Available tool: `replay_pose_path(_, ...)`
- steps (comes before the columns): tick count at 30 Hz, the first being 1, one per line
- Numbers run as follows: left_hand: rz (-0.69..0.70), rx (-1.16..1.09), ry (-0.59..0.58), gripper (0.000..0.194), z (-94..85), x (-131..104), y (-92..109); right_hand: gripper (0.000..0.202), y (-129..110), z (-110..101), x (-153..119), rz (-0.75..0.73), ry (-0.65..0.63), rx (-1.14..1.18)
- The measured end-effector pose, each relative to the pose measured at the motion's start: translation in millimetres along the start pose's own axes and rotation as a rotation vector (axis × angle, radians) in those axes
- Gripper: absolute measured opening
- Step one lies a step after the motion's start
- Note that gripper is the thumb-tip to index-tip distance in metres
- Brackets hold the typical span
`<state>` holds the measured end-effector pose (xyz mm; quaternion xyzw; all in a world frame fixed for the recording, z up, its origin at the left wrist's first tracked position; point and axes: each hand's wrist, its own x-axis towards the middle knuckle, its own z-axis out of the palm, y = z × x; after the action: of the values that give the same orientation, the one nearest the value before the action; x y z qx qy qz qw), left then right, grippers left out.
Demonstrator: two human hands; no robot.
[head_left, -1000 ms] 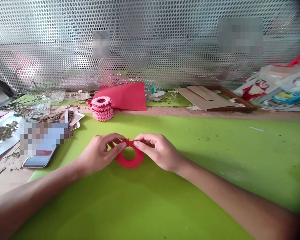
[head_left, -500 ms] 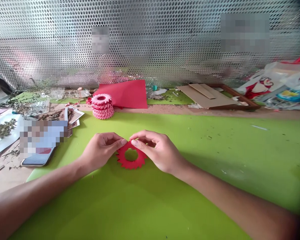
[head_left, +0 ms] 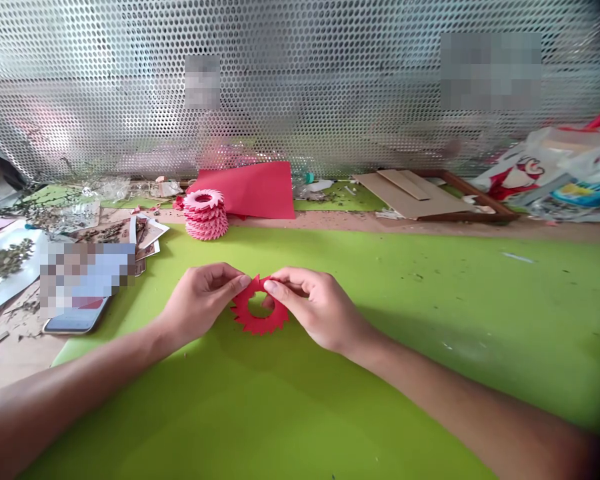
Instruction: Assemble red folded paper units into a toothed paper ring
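A red paper ring (head_left: 261,325) with a saw-toothed outer edge and a round hole hangs between my hands over the green mat. My left hand (head_left: 203,300) pinches its upper left rim between thumb and fingers. On the upper right rim my right hand (head_left: 320,307) is closed in a pinch, and a fingertip shows through the hole. One tooth points up between the two thumbs. Behind my left hand stands a stack of similar toothed paper rings (head_left: 206,215), pink and red.
A red paper sheet (head_left: 253,190) lies behind the stack. At left are a phone (head_left: 77,319), cards and dried plant bits (head_left: 5,260). Flat cardboard (head_left: 415,193) in a brown frame and plastic bags (head_left: 570,177) sit at the back right, before a perforated metal panel (head_left: 300,80).
The ring has moved slightly up and left. My right hand's grip has shifted along its rim, uncovering the top tooth. My left hand is nearly still.
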<state>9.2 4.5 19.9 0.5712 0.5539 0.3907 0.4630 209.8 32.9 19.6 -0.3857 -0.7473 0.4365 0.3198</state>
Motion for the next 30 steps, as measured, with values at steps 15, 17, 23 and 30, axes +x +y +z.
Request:
replay_pose_path(15,0.016,0.063,-0.034,0.038,0.9,-1.4,-1.1,0.019,5.8,0.8,1.3,-0.056,0.024,0.009)
replay_pose_path(17,0.012,0.088,-0.044,0.038,0.6,-1.2,-2.0,0.020,6.4,1.0,2.0,-0.063,0.034,-0.002)
replay_pose_path(23,0.024,0.134,-0.064,0.037,-0.8,0.5,-2.5,0.020,5.6,0.2,3.4,-0.075,0.054,-0.030)
replay_pose_path(30,0.049,0.202,-0.071,0.034,1.3,-1.2,-0.4,0.018,1.8,-0.1,3.0,-0.047,0.008,-0.039)
